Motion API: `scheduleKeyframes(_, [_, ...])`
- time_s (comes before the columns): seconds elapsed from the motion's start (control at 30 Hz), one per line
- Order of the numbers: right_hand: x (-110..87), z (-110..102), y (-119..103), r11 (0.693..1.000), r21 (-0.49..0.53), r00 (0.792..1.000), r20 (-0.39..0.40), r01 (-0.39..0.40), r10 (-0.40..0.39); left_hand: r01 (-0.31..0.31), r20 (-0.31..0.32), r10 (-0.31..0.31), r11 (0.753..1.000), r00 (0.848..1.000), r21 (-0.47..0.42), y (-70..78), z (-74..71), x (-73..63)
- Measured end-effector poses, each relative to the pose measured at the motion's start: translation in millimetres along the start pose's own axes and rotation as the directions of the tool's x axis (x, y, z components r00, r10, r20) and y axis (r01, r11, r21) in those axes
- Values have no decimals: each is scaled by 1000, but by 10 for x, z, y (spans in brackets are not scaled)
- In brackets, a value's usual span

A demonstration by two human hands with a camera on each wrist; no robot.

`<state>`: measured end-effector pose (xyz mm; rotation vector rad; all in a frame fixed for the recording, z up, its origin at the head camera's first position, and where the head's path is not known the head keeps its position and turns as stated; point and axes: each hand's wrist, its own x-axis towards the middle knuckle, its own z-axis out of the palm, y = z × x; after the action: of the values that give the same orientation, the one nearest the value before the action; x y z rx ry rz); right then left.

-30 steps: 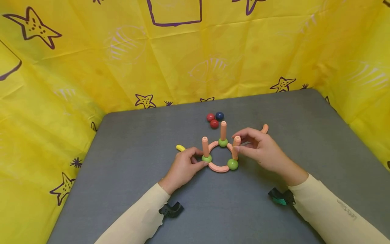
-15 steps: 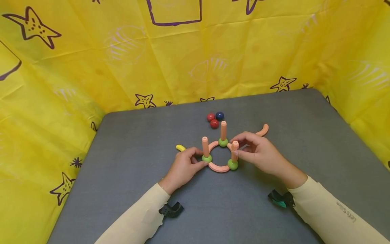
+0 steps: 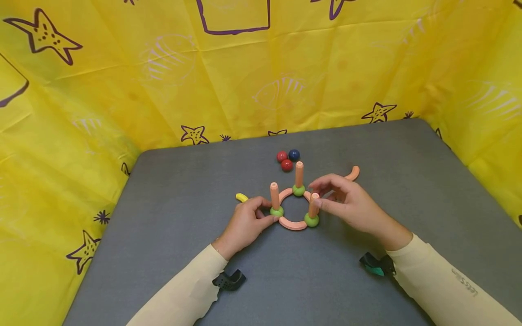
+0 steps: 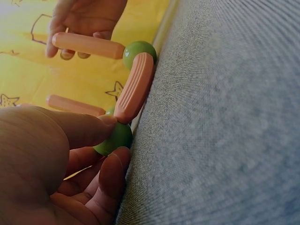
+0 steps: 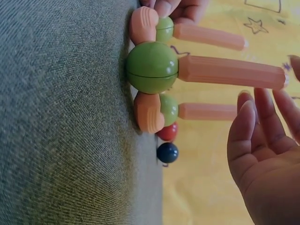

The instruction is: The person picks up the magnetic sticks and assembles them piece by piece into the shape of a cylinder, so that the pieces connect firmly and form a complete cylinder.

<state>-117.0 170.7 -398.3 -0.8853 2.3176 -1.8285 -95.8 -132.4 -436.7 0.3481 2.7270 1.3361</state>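
A ring of curved peach rods (image 3: 292,225) and green balls lies on the table, with an upright peach stick on each ball. My left hand (image 3: 248,222) pinches the left green ball (image 4: 116,138) between thumb and fingers, low at the table. At the front right, another green ball (image 5: 152,68) bears a straight peach stick (image 5: 229,71) standing on it. My right hand (image 3: 344,201) is around the top of that stick, its fingers loosely spread and apart from it in the right wrist view. The third stick (image 3: 299,174) stands on the back ball (image 3: 298,190).
Behind the ring lie two red balls (image 3: 287,165) and a dark blue ball (image 3: 294,155). One more curved peach rod (image 3: 354,173) lies beyond my right hand. A yellow curved piece (image 3: 242,197) shows behind my left hand. A yellow patterned cloth (image 3: 228,81) hangs behind the grey table (image 3: 183,181).
My right hand lowered the peach stick onto the front right green ball, then loosened its fingers and rose slightly. The left hand stays in place on its ball.
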Motion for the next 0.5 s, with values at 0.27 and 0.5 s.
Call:
scheduleKeyframes(0.27, [49, -90, 26, 999, 11, 998, -57, 30, -29, -7, -1, 7, 1000, 1000, -3, -16, -3, 5])
scheduleKeyframes(0.5, [210, -165, 42, 998, 54, 994, -101, -32, 37, -4, 1, 4, 1000, 1000, -4, -7, 0, -3])
